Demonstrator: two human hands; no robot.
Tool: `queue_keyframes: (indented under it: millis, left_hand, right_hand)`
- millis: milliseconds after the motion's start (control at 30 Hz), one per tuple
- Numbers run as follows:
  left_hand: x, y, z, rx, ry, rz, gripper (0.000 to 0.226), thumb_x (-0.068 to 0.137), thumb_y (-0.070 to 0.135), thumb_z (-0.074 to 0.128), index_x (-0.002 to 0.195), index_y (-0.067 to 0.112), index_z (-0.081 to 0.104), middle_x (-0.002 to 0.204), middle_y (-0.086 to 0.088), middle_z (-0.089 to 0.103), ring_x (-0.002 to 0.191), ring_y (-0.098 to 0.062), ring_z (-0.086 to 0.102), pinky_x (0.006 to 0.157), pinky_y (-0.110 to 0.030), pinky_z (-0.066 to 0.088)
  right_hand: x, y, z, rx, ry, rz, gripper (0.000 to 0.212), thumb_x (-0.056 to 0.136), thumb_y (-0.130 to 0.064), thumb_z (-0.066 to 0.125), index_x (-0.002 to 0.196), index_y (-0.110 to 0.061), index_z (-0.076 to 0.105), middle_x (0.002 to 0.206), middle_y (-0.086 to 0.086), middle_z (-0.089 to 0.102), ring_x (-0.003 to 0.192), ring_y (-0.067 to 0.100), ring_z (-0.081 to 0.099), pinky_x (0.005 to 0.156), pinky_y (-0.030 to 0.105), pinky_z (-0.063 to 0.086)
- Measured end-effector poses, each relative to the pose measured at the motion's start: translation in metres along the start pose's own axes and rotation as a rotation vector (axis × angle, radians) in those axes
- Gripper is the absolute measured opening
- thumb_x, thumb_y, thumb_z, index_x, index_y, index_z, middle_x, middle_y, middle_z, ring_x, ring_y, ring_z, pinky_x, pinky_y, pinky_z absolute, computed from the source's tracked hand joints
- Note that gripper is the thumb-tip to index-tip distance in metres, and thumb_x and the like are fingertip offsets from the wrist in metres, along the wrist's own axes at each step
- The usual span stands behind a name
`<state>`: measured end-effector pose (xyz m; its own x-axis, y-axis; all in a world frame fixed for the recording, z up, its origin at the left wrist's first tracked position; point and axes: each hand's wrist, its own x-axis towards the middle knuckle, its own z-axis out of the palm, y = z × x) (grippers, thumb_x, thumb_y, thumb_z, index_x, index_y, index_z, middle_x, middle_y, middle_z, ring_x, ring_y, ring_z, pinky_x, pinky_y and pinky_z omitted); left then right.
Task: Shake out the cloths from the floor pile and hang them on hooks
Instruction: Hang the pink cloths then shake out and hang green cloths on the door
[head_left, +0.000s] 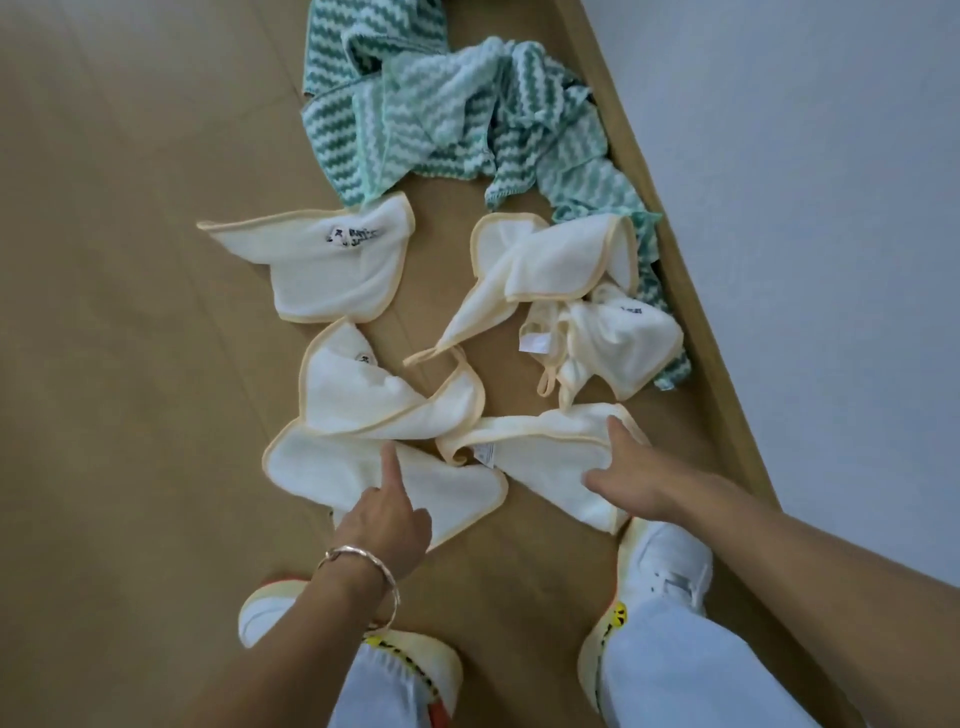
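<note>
The nearest white cloth (540, 462) lies on the floor (130, 312) close below me, long side running left to right. My right hand (623, 480) rests spread on it (thumb wide); my left hand (384, 525) touches the neighbouring cloth (322, 467) with a straight forefinger.

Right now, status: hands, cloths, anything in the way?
Left hand index on near-left white cloth, grip unclear. Right hand spread open on near-right white cloth. None lifted; green cloths piled beyond, no hooks in view.

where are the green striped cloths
The green striped cloths lie at top centre of the head view, against the baseboard, just beyond the white cloths.
</note>
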<state>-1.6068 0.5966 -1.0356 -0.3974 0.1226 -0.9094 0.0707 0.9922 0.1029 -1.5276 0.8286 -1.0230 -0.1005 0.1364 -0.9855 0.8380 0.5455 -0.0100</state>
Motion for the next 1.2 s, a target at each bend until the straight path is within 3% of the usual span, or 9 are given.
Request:
queue_keyframes:
  millis: [100, 200, 300, 433, 567, 733, 933, 1100, 1200]
  left_hand:
    - [0.021, -0.005, 0.022, -0.059, 0.000, -0.008, 0.088, 0.094, 0.025, 0.047, 0.145, 0.019, -0.024, 0.087, -0.003, 0.056, 0.062, -0.012, 0.048, 0.047, -0.020, 0.032]
    - [0.039, -0.003, 0.034, -0.144, -0.040, -0.012, 0.093, 0.091, 0.025, 0.051, 0.144, 0.023, -0.024, 0.111, -0.013, 0.054, 0.085, -0.027, 0.058, 0.070, -0.032, 0.048]
    - [0.047, 0.006, 0.036, -0.217, -0.017, 0.021, 0.089, 0.085, 0.022, 0.055, 0.148, 0.024, -0.007, 0.129, -0.016, 0.044, 0.115, -0.035, 0.049, 0.097, -0.039, 0.043]
    - [0.056, 0.044, 0.017, -0.274, 0.188, 0.381, 0.075, 0.078, 0.022, 0.056, 0.146, 0.018, 0.023, 0.146, -0.004, 0.037, 0.134, -0.024, 0.033, 0.110, -0.036, 0.030]
    - [0.067, 0.085, -0.017, -0.447, 0.262, 0.470, 0.053, 0.077, 0.032, 0.052, 0.129, 0.022, 0.043, 0.120, 0.002, 0.059, 0.113, -0.018, 0.055, 0.097, -0.038, 0.045]
    - [0.058, 0.075, -0.018, -0.158, 0.293, 0.387, 0.057, 0.090, 0.031, 0.051, 0.141, 0.022, 0.029, 0.122, 0.001, 0.058, 0.110, -0.023, 0.056, 0.086, -0.038, 0.048]
    - [0.053, 0.073, -0.017, 0.028, 0.411, 0.240, 0.028, 0.092, 0.046, 0.045, 0.108, 0.024, 0.041, 0.095, 0.005, 0.061, 0.088, -0.021, 0.060, 0.065, -0.033, 0.046]
    - [0.042, 0.101, -0.022, 0.172, 0.463, 0.356, 0.027, 0.093, 0.047, 0.040, 0.078, 0.025, 0.034, 0.062, 0.008, 0.044, 0.060, -0.017, 0.047, 0.051, -0.028, 0.031]
    - [0.036, 0.121, -0.019, 0.164, 0.424, 0.501, 0.031, 0.094, 0.042, 0.041, 0.070, 0.023, 0.033, 0.063, 0.007, 0.046, 0.062, -0.015, 0.047, 0.052, -0.028, 0.035]
  right_hand:
    - [0.026, 0.004, 0.017, -0.005, -0.007, 0.008, 0.076, 0.099, -0.035, 0.040, 0.152, -0.024, -0.014, 0.155, 0.010, 0.026, 0.134, 0.030, 0.038, 0.105, 0.037, 0.035]
    - [0.044, 0.002, 0.027, 0.038, 0.011, -0.015, 0.073, 0.098, -0.031, 0.042, 0.154, -0.022, -0.003, 0.158, 0.004, 0.021, 0.140, 0.028, 0.031, 0.108, 0.038, 0.033]
    - [0.049, -0.011, 0.029, 0.097, 0.065, -0.068, 0.070, 0.094, -0.029, 0.043, 0.154, -0.025, 0.007, 0.153, 0.004, 0.031, 0.134, 0.028, 0.039, 0.102, 0.037, 0.039]
    - [0.036, -0.052, 0.014, 0.133, 0.171, -0.340, 0.060, 0.097, -0.036, 0.041, 0.151, -0.029, 0.015, 0.155, 0.000, 0.028, 0.138, 0.027, 0.034, 0.108, 0.038, 0.032]
    - [0.033, -0.080, -0.010, 0.209, 0.329, -0.386, 0.043, 0.097, -0.031, 0.039, 0.140, -0.022, 0.036, 0.141, 0.005, 0.045, 0.127, 0.027, 0.044, 0.093, 0.032, 0.035]
    - [0.019, -0.058, -0.026, 0.136, 0.270, -0.367, 0.044, 0.096, -0.033, 0.043, 0.139, -0.024, 0.034, 0.130, 0.002, 0.053, 0.117, 0.026, 0.051, 0.094, 0.038, 0.043]
    - [0.038, -0.003, -0.038, 0.138, 0.580, -0.082, 0.022, 0.097, -0.027, 0.043, 0.118, -0.021, 0.038, 0.085, -0.005, 0.052, 0.065, 0.011, 0.049, 0.051, 0.027, 0.034]
    - [0.051, 0.027, -0.034, 0.154, 0.502, 0.067, 0.040, 0.096, -0.030, 0.046, 0.132, -0.018, 0.032, 0.112, 0.010, 0.061, 0.096, 0.032, 0.059, 0.072, 0.034, 0.042]
    - [0.057, 0.032, -0.031, 0.127, 0.438, 0.064, 0.031, 0.095, -0.029, 0.048, 0.125, -0.019, 0.053, 0.119, 0.006, 0.064, 0.107, 0.029, 0.059, 0.084, 0.035, 0.049]
